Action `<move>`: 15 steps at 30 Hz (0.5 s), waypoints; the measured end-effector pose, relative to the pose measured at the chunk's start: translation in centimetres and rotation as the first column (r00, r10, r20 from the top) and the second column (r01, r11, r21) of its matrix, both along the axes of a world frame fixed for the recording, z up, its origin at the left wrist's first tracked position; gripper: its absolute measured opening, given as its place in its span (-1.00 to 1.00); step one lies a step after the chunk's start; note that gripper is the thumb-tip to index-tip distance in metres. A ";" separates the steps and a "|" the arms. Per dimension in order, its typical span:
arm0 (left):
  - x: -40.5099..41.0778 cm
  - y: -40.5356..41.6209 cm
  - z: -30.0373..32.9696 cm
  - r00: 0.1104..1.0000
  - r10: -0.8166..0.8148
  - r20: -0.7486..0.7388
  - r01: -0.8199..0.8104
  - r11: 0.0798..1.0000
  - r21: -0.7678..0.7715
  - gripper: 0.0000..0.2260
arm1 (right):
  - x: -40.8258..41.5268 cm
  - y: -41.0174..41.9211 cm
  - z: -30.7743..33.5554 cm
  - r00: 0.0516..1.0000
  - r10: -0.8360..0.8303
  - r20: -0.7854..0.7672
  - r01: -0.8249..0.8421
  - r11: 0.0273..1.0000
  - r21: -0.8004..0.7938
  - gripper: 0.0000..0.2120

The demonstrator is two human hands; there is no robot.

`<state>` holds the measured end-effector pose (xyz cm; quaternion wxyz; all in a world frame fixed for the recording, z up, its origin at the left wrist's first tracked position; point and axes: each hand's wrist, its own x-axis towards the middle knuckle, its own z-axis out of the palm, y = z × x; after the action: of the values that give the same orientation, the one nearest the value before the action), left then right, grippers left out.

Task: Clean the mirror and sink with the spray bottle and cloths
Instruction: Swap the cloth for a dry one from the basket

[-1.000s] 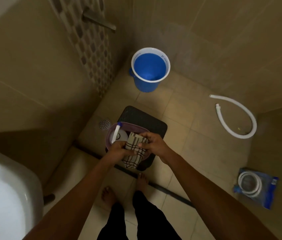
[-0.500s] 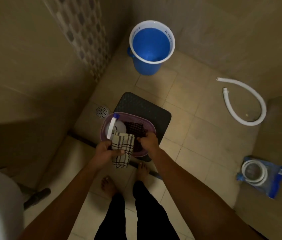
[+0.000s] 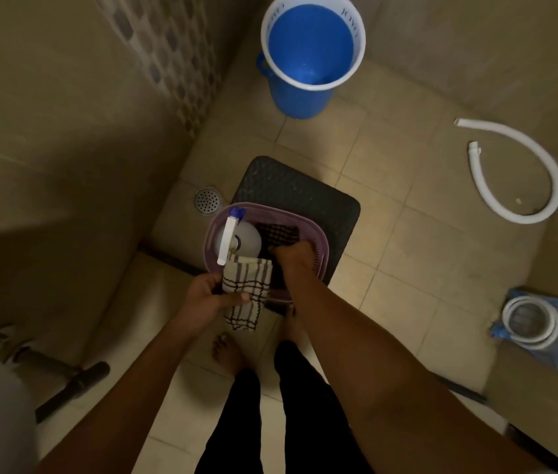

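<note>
Beige checked cloth (image 3: 245, 289) is what the left hand (image 3: 207, 301) has got, thumb clamped over the front and fingers curled behind, so it hangs down folded just in front of the lilac basket (image 3: 316, 236). Right hand (image 3: 291, 260) is just beside it, reaching down into that basket with the fingers bent onto a dark checked cloth (image 3: 277, 234). Looks like it's grabbing the fabric, though the fingertips are buried and I can't tell how firm the hold is.

Spray bottle (image 3: 236, 239) sits in the basket too, white with a blue nozzle tip, right above the left hand's cloth and just left of the right hand's knuckles. Its trigger head nearly touches the top edge of the beige cloth.

Basket is parked on a black stool (image 3: 305, 189) beyond both hands. Further out past the fingers there's a blue bucket (image 3: 308, 63) by the wall. Off to the right of the right arm, well apart, a white hose (image 3: 523, 172) curls on the tiles. Floor drain (image 3: 207, 200) is just past the left hand's side of the basket.
</note>
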<state>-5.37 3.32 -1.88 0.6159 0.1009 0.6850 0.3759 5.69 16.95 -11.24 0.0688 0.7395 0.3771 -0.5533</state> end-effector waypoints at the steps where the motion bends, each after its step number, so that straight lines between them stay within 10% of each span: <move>1: 0.0 0.0 0.0 1.000 -0.005 -0.004 0.005 1.000 -0.001 -0.75 | -0.1 0.0 -0.2 1.000 -0.008 -0.005 0.008 1.000 -0.003 -0.57; 4: 0.0 0.2 0.1 1.000 -0.011 -0.017 0.011 1.000 -0.004 -0.75 | -0.3 -0.1 -0.1 1.000 0.013 0.000 -0.013 0.997 0.072 -0.83; 15: 0.2 0.6 -0.5 0.996 -0.033 -0.079 0.029 0.998 -0.047 -0.72 | 0.6 -1.3 2.4 0.958 0.261 0.118 -0.285 0.912 0.295 -0.64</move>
<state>-5.18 3.89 -2.37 0.5961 0.1124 0.7157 0.3462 6.30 15.63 -8.85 0.0430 0.7016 0.5557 -0.4440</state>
